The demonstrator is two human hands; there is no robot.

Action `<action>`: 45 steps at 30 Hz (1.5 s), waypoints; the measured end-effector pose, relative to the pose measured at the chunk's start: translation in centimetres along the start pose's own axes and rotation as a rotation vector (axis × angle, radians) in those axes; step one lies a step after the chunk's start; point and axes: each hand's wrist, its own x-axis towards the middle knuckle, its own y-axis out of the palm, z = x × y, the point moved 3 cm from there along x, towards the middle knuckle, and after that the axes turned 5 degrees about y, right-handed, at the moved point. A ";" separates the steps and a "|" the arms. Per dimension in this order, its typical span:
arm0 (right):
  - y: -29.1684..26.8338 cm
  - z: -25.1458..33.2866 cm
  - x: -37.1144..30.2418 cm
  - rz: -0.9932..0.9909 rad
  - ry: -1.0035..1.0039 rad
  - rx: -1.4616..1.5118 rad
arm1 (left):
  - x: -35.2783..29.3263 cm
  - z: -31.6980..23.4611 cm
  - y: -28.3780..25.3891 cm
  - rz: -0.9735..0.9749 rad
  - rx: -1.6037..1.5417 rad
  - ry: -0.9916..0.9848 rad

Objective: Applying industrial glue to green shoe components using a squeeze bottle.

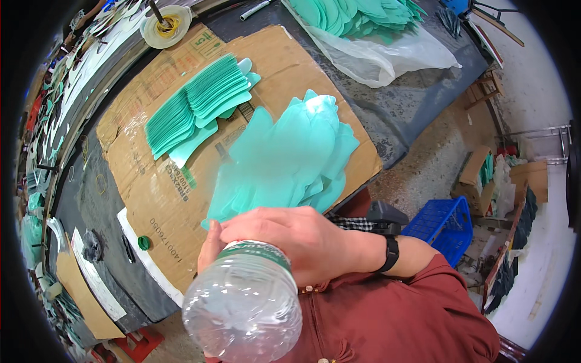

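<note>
A clear plastic bottle (pixel 242 308) with a green-and-white label band is tilted, its round base up close at the lower middle. Wrapped round its labelled part from the right is my right hand (pixel 290 236), a black band on its wrist. At the bottle's left side a finger (pixel 209 245) points upward, perhaps from my left hand, which is otherwise hidden behind the bottle. Just beyond my right hand lies a loose, fanned heap of green leaf-shaped sheets (pixel 284 157) on flattened cardboard (pixel 139 193). A green bottle cap (pixel 143 242) rests near the cardboard's left edge.
A neat row of stacked green pieces (pixel 200 103) lies farther back on the cardboard. Beyond is a plastic bag (pixel 387 63) with more green sheets (pixel 351 15). A spool (pixel 166 27) stands at the far left; a blue crate (pixel 445 227) sits on the right.
</note>
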 end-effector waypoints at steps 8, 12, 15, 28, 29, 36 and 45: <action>-9.9 -1.9 1.7 -0.298 0.127 -0.177 | -1.0 -1.9 2.1 -0.014 0.097 -0.027; -6.8 -2.6 2.3 -0.123 -0.030 -0.268 | -1.4 -2.8 3.1 -0.026 0.204 -0.004; -6.5 -4.4 4.2 -0.090 0.105 -0.107 | -1.9 -3.0 3.6 -0.032 0.270 0.020; -7.2 -4.3 1.5 0.150 0.142 -0.203 | -2.4 -2.0 4.1 0.062 0.206 0.014; -6.9 -3.9 1.4 0.197 0.069 -0.257 | -2.3 -1.8 4.1 0.049 0.202 -0.011; -12.5 -5.9 4.6 -0.243 0.189 0.042 | -2.6 -1.5 5.2 -0.023 0.196 0.067; -11.0 -5.9 8.9 -0.182 0.017 -0.057 | -3.8 -1.6 7.6 -0.183 0.351 0.185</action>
